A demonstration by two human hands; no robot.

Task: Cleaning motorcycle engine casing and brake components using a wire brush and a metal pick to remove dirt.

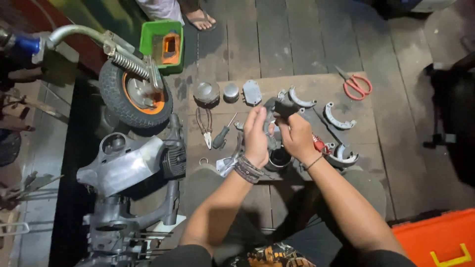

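Both hands meet at the middle of the frame over a flat board (316,89) lying on the plank floor. The left hand (256,138) is closed around a grey metal part (271,129), fingers wrapped over its left side. The right hand (297,136) is closed on a small dark block (286,108) at the top of that part, pinching it between thumb and fingertips. The picture is blurred here, so how the block seats on the metal cannot be told.

To do this fitting well, in my judgement, the left hand should hold the metal part steady and low over the board, so anything dropped lands there and not between the planks. The right hand should line the block up squarely before pressing, not force it at a tilt.

Around the hands, on the board, lie curved brake shoes (339,117), round metal caps (206,92), pliers (204,126), a screwdriver (223,132) and red scissors (357,85) at the upper right. A dark cup-like piece (280,159) stands just below the hands. At the left of the frame stand a small wheel with an orange rim (134,96) and a grey engine casing (123,165); a green tray (161,44) sits at the top.
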